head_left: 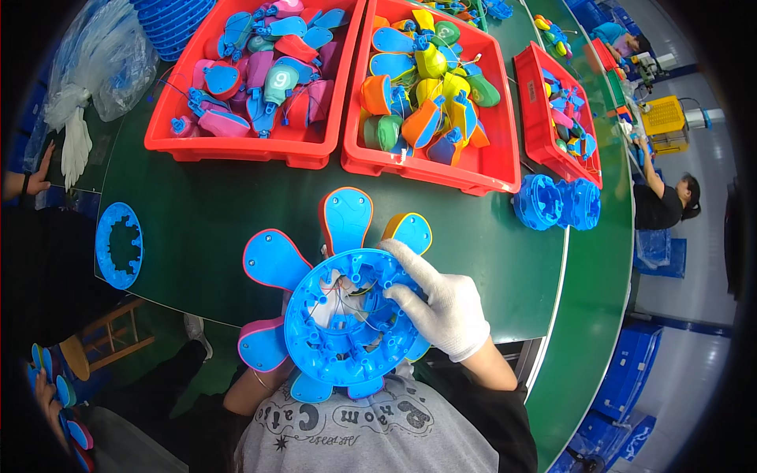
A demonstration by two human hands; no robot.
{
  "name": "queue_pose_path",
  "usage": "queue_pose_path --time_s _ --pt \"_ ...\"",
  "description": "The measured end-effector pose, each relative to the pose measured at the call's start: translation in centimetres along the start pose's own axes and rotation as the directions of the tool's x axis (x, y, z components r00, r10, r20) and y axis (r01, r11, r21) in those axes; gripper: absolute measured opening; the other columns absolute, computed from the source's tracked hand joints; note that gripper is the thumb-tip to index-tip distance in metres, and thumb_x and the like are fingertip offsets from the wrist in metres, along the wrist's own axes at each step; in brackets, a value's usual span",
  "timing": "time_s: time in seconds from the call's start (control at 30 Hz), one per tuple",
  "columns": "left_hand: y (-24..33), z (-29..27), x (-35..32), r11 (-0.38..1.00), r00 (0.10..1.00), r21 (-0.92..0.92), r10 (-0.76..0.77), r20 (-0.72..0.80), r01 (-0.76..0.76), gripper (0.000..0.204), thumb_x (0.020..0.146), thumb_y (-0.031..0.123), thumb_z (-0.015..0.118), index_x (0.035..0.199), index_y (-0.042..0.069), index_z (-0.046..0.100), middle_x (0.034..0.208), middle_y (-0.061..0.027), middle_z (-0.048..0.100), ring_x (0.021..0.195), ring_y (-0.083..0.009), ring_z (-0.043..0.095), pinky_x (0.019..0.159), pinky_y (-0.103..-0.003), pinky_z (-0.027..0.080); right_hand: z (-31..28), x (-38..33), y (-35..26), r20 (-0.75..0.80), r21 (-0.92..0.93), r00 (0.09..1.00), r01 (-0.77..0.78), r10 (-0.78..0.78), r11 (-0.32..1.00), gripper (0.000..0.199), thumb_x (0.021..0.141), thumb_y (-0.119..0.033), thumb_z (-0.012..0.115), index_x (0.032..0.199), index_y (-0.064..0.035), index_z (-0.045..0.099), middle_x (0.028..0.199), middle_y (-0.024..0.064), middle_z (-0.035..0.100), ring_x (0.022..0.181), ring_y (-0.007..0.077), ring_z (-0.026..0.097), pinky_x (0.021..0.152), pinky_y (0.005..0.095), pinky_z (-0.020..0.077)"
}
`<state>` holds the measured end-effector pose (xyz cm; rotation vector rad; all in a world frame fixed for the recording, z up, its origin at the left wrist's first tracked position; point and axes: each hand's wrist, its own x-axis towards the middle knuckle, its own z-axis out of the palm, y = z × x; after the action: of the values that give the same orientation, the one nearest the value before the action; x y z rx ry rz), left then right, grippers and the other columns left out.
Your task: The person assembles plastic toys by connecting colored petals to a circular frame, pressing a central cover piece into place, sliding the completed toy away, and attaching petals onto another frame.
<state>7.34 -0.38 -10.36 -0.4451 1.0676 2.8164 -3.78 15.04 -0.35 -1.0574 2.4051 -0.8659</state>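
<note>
Close to my body is a flower-shaped toy part: a round blue plastic housing (297, 335) with blue-faced petals (347, 217) around it, edged in red, pink and yellow. Thin wires cross its open middle. My right hand (445, 307), in a white glove, grips the right side, index finger by the yellow-edged petal (412, 232) and thumb on the rim. Under the housing is my left hand (322, 311), holding it from below; its white glove shows through the central opening, and most of its fingers are hidden.
Two red bins (323, 150) (441, 177) of coloured petals stand ahead, a third red bin (556, 154) farther right. Beside it sit blue housings (544, 203). A blue ring (102, 244) lies at the left table edge, near a person's hand (39, 177). Another person's hand (49, 402) holds petals lower left.
</note>
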Motion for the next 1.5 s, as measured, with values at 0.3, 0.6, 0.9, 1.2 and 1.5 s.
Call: queue_pose_path --time_s 0.3,0.6,0.9,1.2,1.5 --pt "0.3 -2.8 -4.4 1.000 1.000 0.004 -0.002 -0.017 0.002 0.069 0.096 0.043 0.039 0.146 0.001 0.015 0.136 -0.0190 0.042 0.122 -0.0277 0.046 0.104 -0.038 0.034 -0.5 0.2 0.1 0.013 -0.095 0.997 0.077 -0.076 0.992 0.054 0.083 -0.028 0.066 0.133 -0.0214 0.048 0.060 0.0106 0.059 0.052 0.0271 0.061 0.048 0.0341 0.0464" --pt "1.0 0.0 -0.6 1.000 1.000 0.008 -0.005 -0.023 0.006 0.069 0.096 0.043 0.039 0.146 0.001 0.015 0.136 -0.0191 0.041 0.122 -0.0277 0.045 0.104 -0.038 0.034 0.3 -0.3 -0.1 -0.110 -0.161 0.982 0.135 -0.153 0.978 0.056 0.085 -0.024 0.063 0.136 -0.0152 0.044 0.060 0.0085 0.060 0.049 0.0239 0.060 0.047 0.0322 0.0459" --pt "1.5 -0.2 -0.9 1.000 0.999 0.010 -0.013 -0.029 0.013 0.069 0.096 0.043 0.039 0.146 0.001 0.015 0.137 -0.0192 0.041 0.123 -0.0278 0.045 0.105 -0.038 0.033 0.4 -1.2 -1.1 -0.111 -0.362 0.987 0.066 -0.113 0.930 0.055 0.083 -0.023 0.063 0.134 -0.0088 0.046 0.061 0.0059 0.058 0.046 0.0189 0.057 0.044 0.0310 0.0428" --pt "2.0 -1.4 -3.8 1.000 0.999 0.018 0.000 -0.048 0.000 0.069 0.096 0.043 0.039 0.146 0.001 0.015 0.137 -0.0193 0.040 0.123 -0.0279 0.044 0.105 -0.038 0.033 0.9 1.7 -4.8 0.068 -0.197 0.872 0.488 -0.485 0.850 0.075 0.061 -0.068 0.060 0.121 -0.0246 0.057 0.128 0.0190 0.043 0.112 0.0426 0.039 0.090 0.0644 0.0243" --pt "2.0 0.7 -2.9 1.000 0.998 0.025 0.017 -0.067 -0.016 0.070 0.096 0.043 0.039 0.146 0.001 0.015 0.138 -0.0194 0.040 0.124 -0.0279 0.044 0.105 -0.038 0.032 3.5 1.5 -3.2 -0.017 -0.142 0.869 0.487 -0.494 0.862 0.079 0.058 -0.072 0.056 0.122 -0.0264 0.055 0.130 0.0188 0.042 0.113 0.0448 0.039 0.086 0.0671 0.0251"
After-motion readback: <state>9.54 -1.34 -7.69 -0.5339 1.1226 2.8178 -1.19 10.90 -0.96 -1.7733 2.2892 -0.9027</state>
